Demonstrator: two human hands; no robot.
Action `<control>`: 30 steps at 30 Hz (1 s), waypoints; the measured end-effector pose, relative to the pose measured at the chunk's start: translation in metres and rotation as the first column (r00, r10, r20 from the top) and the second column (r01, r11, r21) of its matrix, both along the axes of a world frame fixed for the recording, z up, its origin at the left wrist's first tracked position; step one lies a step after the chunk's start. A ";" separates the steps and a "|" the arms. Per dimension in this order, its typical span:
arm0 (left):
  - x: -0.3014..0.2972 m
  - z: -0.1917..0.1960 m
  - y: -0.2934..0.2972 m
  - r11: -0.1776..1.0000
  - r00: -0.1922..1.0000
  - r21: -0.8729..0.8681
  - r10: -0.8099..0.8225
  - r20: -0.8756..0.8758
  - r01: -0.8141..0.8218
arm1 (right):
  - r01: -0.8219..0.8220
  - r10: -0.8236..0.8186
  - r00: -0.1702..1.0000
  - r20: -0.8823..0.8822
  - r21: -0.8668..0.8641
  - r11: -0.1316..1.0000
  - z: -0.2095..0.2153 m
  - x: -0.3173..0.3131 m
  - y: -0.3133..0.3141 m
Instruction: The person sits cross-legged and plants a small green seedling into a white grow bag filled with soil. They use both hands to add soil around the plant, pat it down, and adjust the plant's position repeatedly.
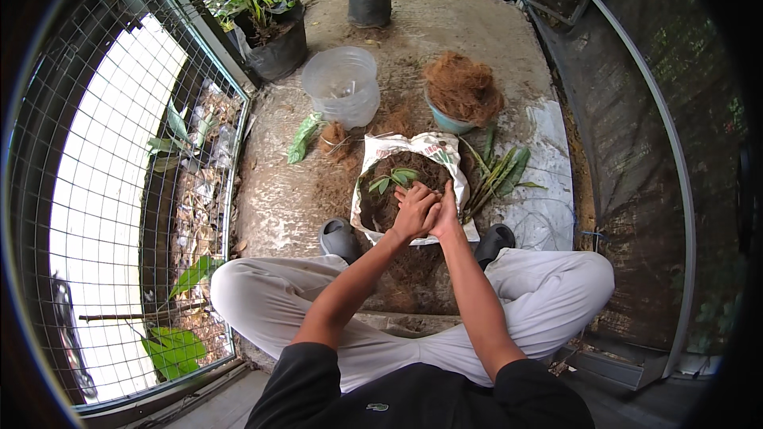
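A white printed sack with its rim folded out stands between my feet, filled with dark soil. A small green-leaved seedling rises from the soil. My left hand is over the soil just on the near right side of the seedling, back upward, fingers partly stretched. Right beside it, my right hand is turned on edge at the sack's right inner side, with a finger extended. The two hands touch or overlap. I see nothing held in either, though their palms and some fingertips are hidden.
Beyond the sack are a clear plastic container and a bluish pot heaped with brown coconut fibre. Cut leaves and stems lie at the right. Wire mesh fencing borders the left; dark netting borders the right. Potted plants stand farther back.
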State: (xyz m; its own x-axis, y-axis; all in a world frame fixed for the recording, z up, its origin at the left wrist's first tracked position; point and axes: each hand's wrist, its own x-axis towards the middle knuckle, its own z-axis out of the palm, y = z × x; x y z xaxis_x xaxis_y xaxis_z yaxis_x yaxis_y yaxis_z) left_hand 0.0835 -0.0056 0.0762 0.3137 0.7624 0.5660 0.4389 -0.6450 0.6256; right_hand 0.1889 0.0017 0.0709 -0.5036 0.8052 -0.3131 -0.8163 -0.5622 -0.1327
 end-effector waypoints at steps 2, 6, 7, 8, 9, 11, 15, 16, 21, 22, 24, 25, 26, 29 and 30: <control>0.002 0.010 0.000 1.000 1.000 0.000 -0.021 -0.009 0.021 | 0.024 -0.024 1.000 -0.011 0.036 0.999 0.002 0.004 -0.001; 0.003 0.008 0.005 0.998 0.997 -0.001 -0.056 -0.044 0.056 | 0.031 -0.030 0.999 -0.019 0.035 0.999 0.015 0.006 0.000; 0.003 0.006 0.006 0.998 0.997 0.010 -0.054 -0.060 0.055 | 0.027 -0.027 1.000 -0.005 0.020 0.999 0.020 0.005 0.000; 0.003 0.002 0.007 0.998 0.995 0.027 -0.045 -0.091 0.048 | 0.021 -0.022 1.000 0.022 0.031 0.999 0.020 0.005 0.001; 0.003 -0.002 0.008 0.998 0.992 0.043 -0.035 -0.122 0.041 | 0.015 -0.017 0.999 0.049 0.042 0.999 0.021 0.004 0.001; 0.001 -0.010 0.010 0.997 0.983 0.060 -0.032 -0.181 0.044 | 0.007 -0.012 0.997 0.077 0.058 0.998 0.021 0.002 0.001; 0.005 -0.007 0.012 0.994 0.979 0.083 -0.049 -0.198 0.066 | 0.019 -0.023 0.999 0.042 0.080 0.997 0.014 0.004 0.003; 0.008 -0.001 0.011 0.993 0.983 0.095 -0.051 -0.179 0.069 | 0.027 -0.029 0.999 0.023 0.087 0.996 0.011 0.007 0.004; 0.000 0.015 0.005 0.988 0.979 0.062 -0.133 -0.153 0.144 | -0.025 0.022 0.997 0.071 0.040 0.999 0.018 0.007 0.004; -0.001 0.016 0.003 0.986 0.975 0.044 -0.151 -0.162 0.160 | -0.033 0.031 0.996 0.079 0.029 0.999 0.019 0.006 0.003; -0.002 0.010 0.000 0.990 0.977 0.045 -0.127 -0.169 0.137 | -0.041 0.039 0.990 0.134 0.013 0.999 0.015 0.004 0.003; -0.002 0.006 -0.001 0.991 0.978 0.045 -0.116 -0.172 0.125 | -0.044 0.042 0.986 0.162 0.005 0.999 0.013 0.003 0.002; -0.002 0.004 -0.002 0.993 0.980 0.031 -0.106 -0.167 0.113 | -0.027 0.028 0.983 0.179 -0.010 1.000 0.013 0.002 0.002; -0.001 -0.002 -0.002 0.995 0.981 0.008 -0.097 -0.170 0.100 | 0.009 -0.005 0.979 0.202 -0.016 1.000 0.011 0.000 0.001; 0.000 -0.003 0.000 0.993 0.977 0.013 -0.109 -0.182 0.113 | 0.009 -0.011 0.982 0.189 0.008 1.000 0.009 0.000 0.003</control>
State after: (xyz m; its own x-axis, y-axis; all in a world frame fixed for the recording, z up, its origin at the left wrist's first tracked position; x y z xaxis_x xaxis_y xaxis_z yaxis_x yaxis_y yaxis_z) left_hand 0.0835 -0.0053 0.0733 0.4947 0.7041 0.5094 0.4682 -0.7098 0.5263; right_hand 0.1892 0.0045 0.0798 -0.4277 0.8126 -0.3960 -0.7818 -0.5524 -0.2891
